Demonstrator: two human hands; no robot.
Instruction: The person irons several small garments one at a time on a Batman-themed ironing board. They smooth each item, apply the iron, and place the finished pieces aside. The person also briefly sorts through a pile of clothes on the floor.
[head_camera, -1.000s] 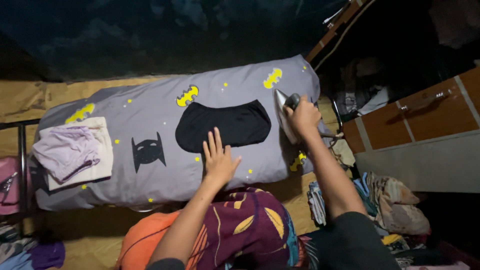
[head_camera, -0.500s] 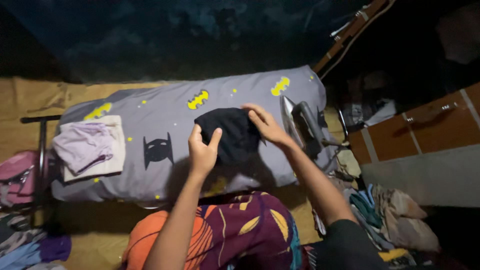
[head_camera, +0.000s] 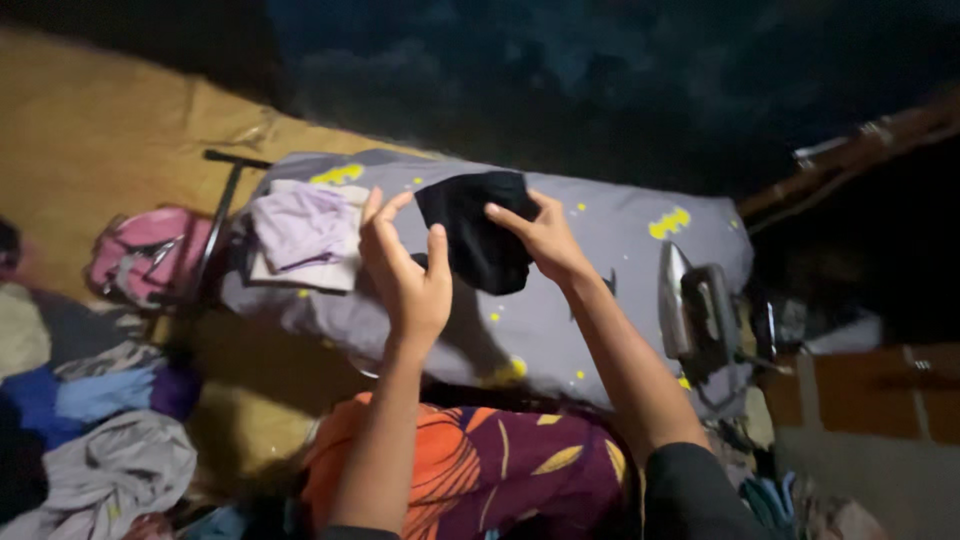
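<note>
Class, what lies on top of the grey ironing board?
On the board lie folded lilac clothes and an iron standing on end. The black cloth held in both hands hides part of the board behind it.

The left hand (head_camera: 408, 270) covers the near edge of the black garment (head_camera: 478, 238), so its grip there cannot be confirmed. The clothes pile (head_camera: 95, 440) is cut off by the left and bottom edges. The iron (head_camera: 700, 315) is motion-blurred.

Two bare forearms, left hand (head_camera: 410, 275) and right hand (head_camera: 540, 235) without rings or gloves, dark short sleeve at right upper arm, colourful orange and purple leaf-pattern garment over lap
</note>
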